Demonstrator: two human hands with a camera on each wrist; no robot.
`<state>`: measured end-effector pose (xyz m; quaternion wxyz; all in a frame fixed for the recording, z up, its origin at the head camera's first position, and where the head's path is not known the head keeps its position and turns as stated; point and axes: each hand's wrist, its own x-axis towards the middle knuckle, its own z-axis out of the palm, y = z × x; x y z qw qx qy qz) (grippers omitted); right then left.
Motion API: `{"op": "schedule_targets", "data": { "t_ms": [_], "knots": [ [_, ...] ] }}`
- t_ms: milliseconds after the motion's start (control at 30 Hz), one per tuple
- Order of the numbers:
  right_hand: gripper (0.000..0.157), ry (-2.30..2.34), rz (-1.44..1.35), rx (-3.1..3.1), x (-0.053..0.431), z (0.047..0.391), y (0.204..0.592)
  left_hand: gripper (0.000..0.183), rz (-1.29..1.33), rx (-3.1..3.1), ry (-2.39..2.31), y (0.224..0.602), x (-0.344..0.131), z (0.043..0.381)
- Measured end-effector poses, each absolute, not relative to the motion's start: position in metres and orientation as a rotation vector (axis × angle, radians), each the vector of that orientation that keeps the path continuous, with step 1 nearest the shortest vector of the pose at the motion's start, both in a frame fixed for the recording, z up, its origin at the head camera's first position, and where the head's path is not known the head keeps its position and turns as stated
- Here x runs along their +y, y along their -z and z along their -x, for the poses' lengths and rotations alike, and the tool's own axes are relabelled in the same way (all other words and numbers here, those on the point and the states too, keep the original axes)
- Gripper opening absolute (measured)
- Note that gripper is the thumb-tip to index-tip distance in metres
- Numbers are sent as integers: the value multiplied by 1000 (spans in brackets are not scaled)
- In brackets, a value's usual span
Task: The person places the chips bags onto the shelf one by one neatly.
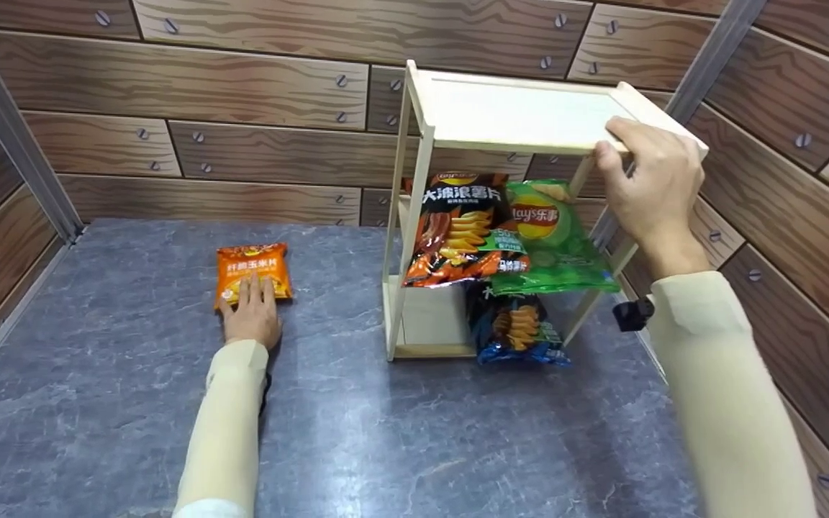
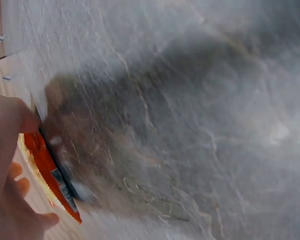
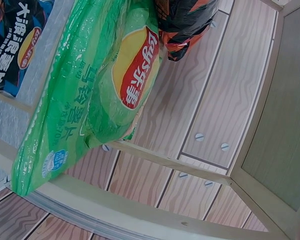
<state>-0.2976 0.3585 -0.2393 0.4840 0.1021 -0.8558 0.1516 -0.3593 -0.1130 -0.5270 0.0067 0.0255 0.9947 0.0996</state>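
Observation:
On the left of the table lies a small orange snack bag (image 1: 252,260). My left hand (image 1: 250,320) rests on its near part with fairly straight fingers; in the left wrist view the thumb is at one end of the orange bag (image 2: 49,167). My right hand (image 1: 655,176) grips the front right corner of the top board of a pale wooden shelf rack (image 1: 515,111). On the rack's middle level, a black-and-orange chip bag (image 1: 461,230) and a green Lay's chip bag (image 1: 547,241) lean side by side. Below them is a black-and-blue chip bag (image 1: 519,327).
The grey marbled table (image 1: 342,432) is bordered by wood-patterned walls (image 1: 256,79) at the back and sides. Metal posts (image 1: 22,122) stand in the corners. The green bag (image 3: 90,100) juts past the rack's front edge, and the lower bag's bottom end sticks out too.

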Motion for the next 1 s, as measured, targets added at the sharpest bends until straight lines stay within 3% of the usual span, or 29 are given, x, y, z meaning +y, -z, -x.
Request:
{"op": "schedule_targets", "data": {
  "t_ms": [300, 833, 1000],
  "knots": [
    [51, -360, -270, -2070, 359, 298, 238, 56, -78, 3093, -284, 520, -115, 351],
    [50, -356, -289, -2083, 359, 300, 240, 34, -365, 3548, 14, 536, -105, 312],
    [50, -352, -289, -2077, 358, 300, 239, 27, -564, 3729, 88, 543, -102, 299]
  ]
}}
